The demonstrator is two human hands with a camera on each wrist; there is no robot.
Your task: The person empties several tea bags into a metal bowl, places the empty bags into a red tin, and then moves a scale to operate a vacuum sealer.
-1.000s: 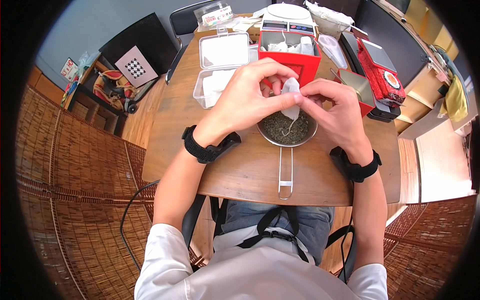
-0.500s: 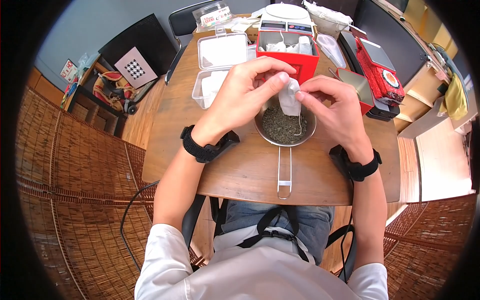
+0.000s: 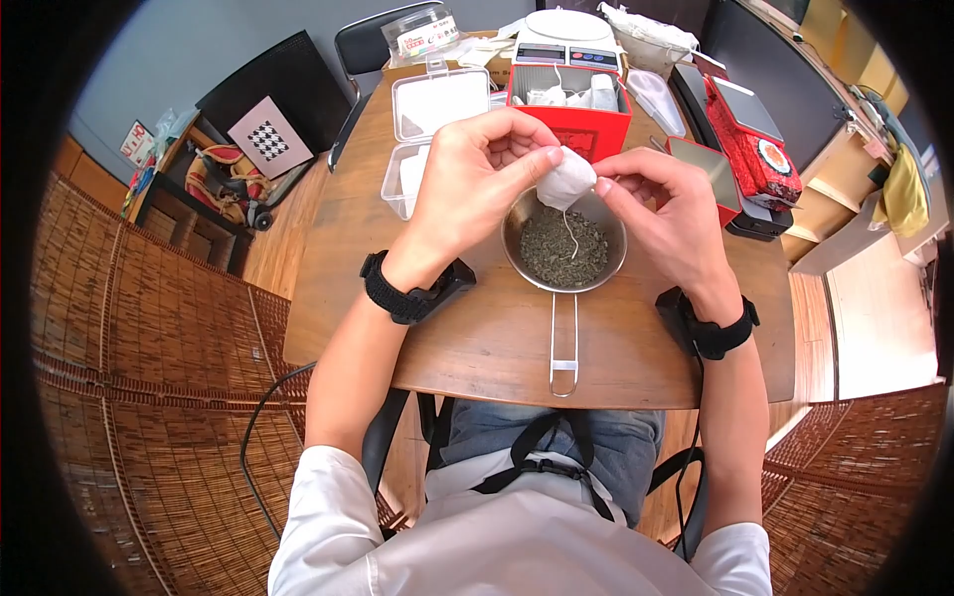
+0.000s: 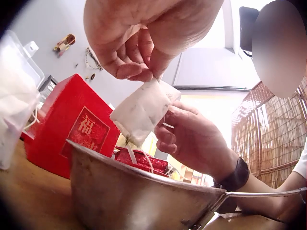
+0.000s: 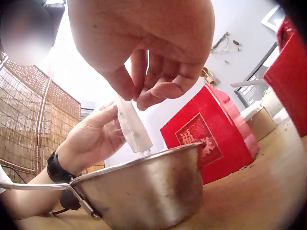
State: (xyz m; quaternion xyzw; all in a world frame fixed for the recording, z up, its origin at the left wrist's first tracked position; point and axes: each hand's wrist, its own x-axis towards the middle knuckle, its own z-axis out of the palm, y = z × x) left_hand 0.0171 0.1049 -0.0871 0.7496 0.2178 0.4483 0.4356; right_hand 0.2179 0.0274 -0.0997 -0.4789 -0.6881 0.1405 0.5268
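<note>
A white tea bag [image 3: 566, 181] hangs between my two hands, above a metal pan [image 3: 513, 230] of dried green leaves [image 3: 561, 250]. My left hand [image 3: 477, 174] pinches its upper left corner between thumb and forefinger. On the other side, thumb and fingertips of my right hand [image 3: 668, 209] pinch the bag's right edge. A pale string dangles from the bag over the leaves. In the left wrist view, the bag [image 4: 144, 108] looks tilted, with a few dark specks on it. The pan's long wire handle [image 3: 554, 343] points toward my body.
Behind the pan stands a red box [image 3: 584, 139] with several white bags [image 3: 596, 93] inside. An opened clear plastic box [image 3: 395, 184] is to its left. A second red box [image 3: 708, 169] stands on the right. Farther back is a white scale [image 3: 567, 32].
My left hand has drawn back to the left. The tea bag has turned from upright to a spread, tilted position, and its string has swung left. The right hand keeps its pinch.
</note>
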